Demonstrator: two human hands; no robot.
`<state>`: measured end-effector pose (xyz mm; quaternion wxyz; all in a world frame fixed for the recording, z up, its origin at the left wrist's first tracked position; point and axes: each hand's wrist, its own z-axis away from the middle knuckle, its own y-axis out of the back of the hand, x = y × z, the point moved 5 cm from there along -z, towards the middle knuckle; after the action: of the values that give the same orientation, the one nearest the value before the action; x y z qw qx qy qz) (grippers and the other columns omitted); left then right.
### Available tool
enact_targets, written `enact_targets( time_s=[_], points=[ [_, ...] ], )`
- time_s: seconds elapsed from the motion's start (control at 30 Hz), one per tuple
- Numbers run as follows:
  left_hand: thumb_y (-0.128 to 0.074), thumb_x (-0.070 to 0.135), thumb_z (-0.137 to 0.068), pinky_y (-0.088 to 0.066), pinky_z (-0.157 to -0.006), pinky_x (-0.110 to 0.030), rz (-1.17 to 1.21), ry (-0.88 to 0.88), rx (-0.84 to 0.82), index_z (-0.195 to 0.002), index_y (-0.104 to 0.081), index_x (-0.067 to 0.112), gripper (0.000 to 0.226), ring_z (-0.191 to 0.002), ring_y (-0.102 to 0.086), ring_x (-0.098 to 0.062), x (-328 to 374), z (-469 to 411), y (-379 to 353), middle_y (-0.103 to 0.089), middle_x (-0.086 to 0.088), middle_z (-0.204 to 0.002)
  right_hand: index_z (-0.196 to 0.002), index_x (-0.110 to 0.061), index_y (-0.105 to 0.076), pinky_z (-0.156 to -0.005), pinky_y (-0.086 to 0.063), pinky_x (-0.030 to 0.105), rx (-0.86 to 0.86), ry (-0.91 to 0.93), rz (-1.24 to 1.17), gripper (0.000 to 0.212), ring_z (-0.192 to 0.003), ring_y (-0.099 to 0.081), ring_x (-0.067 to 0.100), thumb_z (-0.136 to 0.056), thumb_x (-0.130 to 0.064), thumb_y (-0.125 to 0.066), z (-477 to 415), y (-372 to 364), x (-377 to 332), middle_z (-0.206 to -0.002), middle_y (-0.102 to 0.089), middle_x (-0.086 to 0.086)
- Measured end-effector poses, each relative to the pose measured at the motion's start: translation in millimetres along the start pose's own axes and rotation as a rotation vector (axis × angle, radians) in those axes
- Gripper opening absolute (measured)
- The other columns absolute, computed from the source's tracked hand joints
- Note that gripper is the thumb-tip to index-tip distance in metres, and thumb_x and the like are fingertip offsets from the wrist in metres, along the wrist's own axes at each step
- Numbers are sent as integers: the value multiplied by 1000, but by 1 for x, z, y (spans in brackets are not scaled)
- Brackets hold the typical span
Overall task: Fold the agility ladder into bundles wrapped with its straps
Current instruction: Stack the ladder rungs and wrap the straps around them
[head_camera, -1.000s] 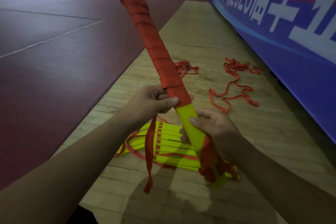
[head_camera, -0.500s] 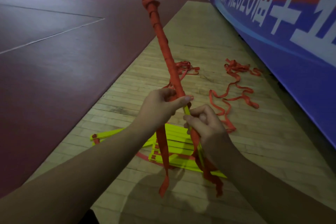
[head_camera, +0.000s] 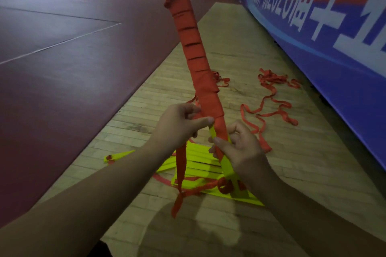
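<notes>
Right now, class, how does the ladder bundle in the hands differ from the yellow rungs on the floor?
The held bundle stands nearly upright, wound in red strap; the floor rungs lie flat, fanned and unwrapped. The left hand and right hand grip the bundle; nothing holds the floor rungs. Both are yellow slats with red straps.

Single wide-angle camera on the person's head, facing forward and down along the wooden floor [head_camera: 240, 52] left of the blue banner [head_camera: 344, 89], left hand [head_camera: 179, 127] and right hand [head_camera: 244, 152] close under the lens on the wrapped ladder bundle [head_camera: 194, 48]
</notes>
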<state>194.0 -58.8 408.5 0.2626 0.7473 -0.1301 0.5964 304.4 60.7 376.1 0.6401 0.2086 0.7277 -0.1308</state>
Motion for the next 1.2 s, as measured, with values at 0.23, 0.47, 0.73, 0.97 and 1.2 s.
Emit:
enact_targets(
  time_s=[0.23, 0.47, 0.73, 0.97, 1.2],
  points=[
    [-80, 31, -82, -39, -59, -28, 46, -14, -49, -91, -74, 11, 22, -61, -52, -12, 8, 2, -8, -66, -11, -72, -90, -9, -55, -72, -43, 41, -59, -103, -236, 22, -80, -55, 27, -76, -17, -69, 4, -6, 4, -85, -58, 28],
    [-70, 7, -85, -42, -67, -21, 167, -2, -449, -112, -70, 9, 27, -84, -59, -14, 4, 4, -3, -75, 1, -97, -98, -5, -57, -69, -55, 36, -346, -313, -293, 28, -74, -68, 24, -76, -13, -71, 13, -14, 11, -83, -70, 13],
    [-76, 23, -85, -33, -48, -18, -46, -12, -163, -89, -76, 2, 21, -47, -39, -4, 4, 4, -7, -53, 11, -49, -94, -11, -51, -41, -48, 28, -22, -46, 64, 28, -42, -61, 20, -84, 2, -74, -2, -3, -4, -59, -63, 5],
    [-81, 44, -77, -43, -61, -33, -94, 28, 5, -87, -76, 11, 35, -63, -53, -6, -3, 3, -21, -70, -14, -78, -86, -28, -40, -52, -41, 36, 39, 162, 345, 28, -52, -48, 10, -94, -24, -66, 4, -10, 0, -62, -47, -12],
    [-77, 16, -75, -31, -54, -27, 96, 80, -98, -86, -71, 5, 16, -55, -37, -10, -3, -5, 0, -47, -8, -67, -106, -19, -62, -73, -56, 39, -141, -256, -230, 37, -79, -67, 23, -75, -22, -82, -2, 2, 17, -89, -71, 8]
  ],
)
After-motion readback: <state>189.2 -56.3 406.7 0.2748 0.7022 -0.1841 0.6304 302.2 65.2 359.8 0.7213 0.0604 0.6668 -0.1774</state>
